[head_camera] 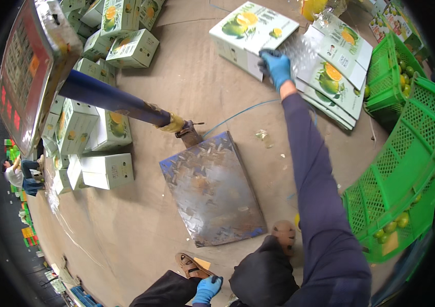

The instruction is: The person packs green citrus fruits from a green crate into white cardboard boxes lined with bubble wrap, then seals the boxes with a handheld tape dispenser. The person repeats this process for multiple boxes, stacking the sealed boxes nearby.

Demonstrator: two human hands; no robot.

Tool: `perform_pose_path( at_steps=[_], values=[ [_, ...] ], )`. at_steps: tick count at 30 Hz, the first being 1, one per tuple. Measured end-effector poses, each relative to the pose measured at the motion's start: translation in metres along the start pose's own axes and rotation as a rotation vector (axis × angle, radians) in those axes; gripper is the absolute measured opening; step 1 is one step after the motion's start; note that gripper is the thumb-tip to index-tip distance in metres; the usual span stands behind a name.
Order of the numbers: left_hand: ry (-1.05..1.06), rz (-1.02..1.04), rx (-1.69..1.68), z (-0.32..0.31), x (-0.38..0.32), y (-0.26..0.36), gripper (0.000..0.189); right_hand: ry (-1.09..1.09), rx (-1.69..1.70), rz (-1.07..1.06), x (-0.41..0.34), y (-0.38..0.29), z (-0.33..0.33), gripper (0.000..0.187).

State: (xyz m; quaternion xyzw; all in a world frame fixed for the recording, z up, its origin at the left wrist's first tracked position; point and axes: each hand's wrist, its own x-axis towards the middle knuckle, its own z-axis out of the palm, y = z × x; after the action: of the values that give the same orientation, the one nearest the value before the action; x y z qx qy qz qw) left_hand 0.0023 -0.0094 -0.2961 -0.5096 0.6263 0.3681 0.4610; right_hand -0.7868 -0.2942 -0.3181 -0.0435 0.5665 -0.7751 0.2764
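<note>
My right hand [277,68], in a blue glove with dark fingertips, reaches far forward and grips the near right edge of a white printed citrus carton [254,34]. Just right of that hand is clear bubbled plastic [300,53], over a stack of flattened citrus cartons [332,82]. Low in the picture, my gloved left hand [208,288] rests by my left knee with its fingers curled; its inner side is hidden, so I cannot tell if it holds anything. Between me and the carton stands a platform scale, its worn metal plate [213,192] bare.
The scale's blue post [114,98] leans left to its display [25,76]. Closed citrus cartons [108,170] are piled at left. Green crates [394,165] with green citrus fruit [392,226] stand at right. A blue strap [240,111] crosses the floor. A person [23,174] sits far left.
</note>
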Motion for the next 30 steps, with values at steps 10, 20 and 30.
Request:
perform_pose_path(
  at_steps=[10, 20, 30],
  values=[
    [0.304, 0.516, -0.262, -0.056, -0.055, 0.072, 0.033, 0.071, -0.297, 0.154, -0.175, -0.014, -0.088, 0.041],
    [0.932, 1.08, -0.227, -0.121, -0.226, 0.091, 0.043, 0.043, -1.465, -1.022, -0.43, -0.223, -0.105, 0.02],
    [1.554, 1.695, 0.243, -0.132, -0.444, 0.174, 0.079, -0.114, -1.549, -1.291, -0.71, -0.33, -0.186, 0.032]
  ],
)
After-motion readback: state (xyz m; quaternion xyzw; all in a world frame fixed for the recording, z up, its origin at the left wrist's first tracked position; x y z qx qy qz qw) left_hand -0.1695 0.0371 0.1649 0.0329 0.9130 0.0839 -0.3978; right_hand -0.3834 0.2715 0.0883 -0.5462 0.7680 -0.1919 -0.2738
